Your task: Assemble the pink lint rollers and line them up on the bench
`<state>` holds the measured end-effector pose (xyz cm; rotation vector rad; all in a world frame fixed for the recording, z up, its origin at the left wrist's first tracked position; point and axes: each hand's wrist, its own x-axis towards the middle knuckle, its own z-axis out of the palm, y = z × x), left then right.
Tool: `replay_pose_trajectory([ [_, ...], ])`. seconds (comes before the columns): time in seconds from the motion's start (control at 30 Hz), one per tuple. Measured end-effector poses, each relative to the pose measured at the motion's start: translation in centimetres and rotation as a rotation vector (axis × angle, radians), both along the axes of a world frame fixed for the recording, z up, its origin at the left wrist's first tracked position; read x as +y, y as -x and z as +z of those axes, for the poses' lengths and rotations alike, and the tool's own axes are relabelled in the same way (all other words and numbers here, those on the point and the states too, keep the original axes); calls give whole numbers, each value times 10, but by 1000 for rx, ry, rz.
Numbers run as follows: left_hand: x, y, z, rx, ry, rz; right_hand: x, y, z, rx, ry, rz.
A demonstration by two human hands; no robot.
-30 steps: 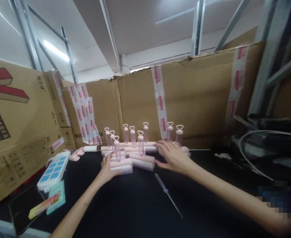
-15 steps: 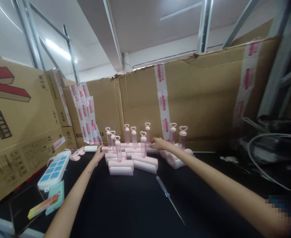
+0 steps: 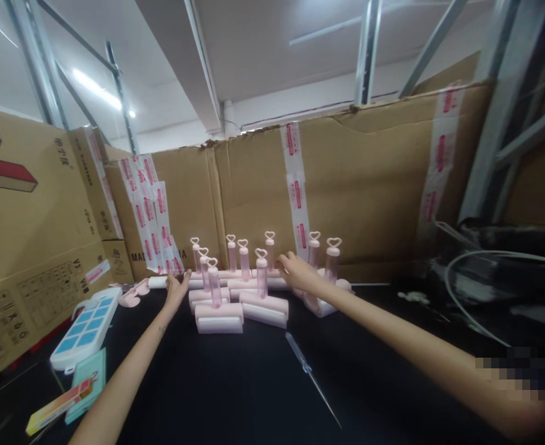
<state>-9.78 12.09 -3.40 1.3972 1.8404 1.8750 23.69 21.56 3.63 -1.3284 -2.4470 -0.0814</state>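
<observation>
Several pink lint rollers stand on the black table, clear pink handles up and topped with heart-shaped loops. The nearest is a front lint roller (image 3: 219,316), beside another lint roller (image 3: 263,308). My left hand (image 3: 177,289) is at the left end of the group, thumb and fingers apart, close to a white roll (image 3: 158,282); I cannot tell if it touches it. My right hand (image 3: 297,273) reaches in from the right with fingers stretched leftward, beside a back lint roller handle (image 3: 270,252). It partly hides the right-hand lint rollers (image 3: 331,267).
A thin pointed tool with a clear handle (image 3: 305,366) lies in front. At left are pink parts (image 3: 133,293), a white case with blue compartments (image 3: 86,327), a teal box (image 3: 86,383) and a yellow-pink packet (image 3: 61,405). Cardboard (image 3: 369,185) walls the back; a cable (image 3: 453,296) loops at right.
My left hand has shifted left, toward the white roll, and its thumb and fingers are wider apart. My right hand stays among the rollers. The whole view has swung slightly.
</observation>
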Motion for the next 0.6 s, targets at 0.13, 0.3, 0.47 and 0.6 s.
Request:
replay_pose_trajectory([
  [0.13,-40,-18,10,295,-8,-79,-38,-20,3,-60,126,214],
  [0.3,-57,-41,14,612,137,-279,-65,-21,-17,-128,88,336],
  [0.47,-56,-39,7,773,296,-313,-65,-24,-8,-135,50,304],
  [0.6,-57,-22,6,825,364,-254,-57,-48,18,-169,-10,250],
])
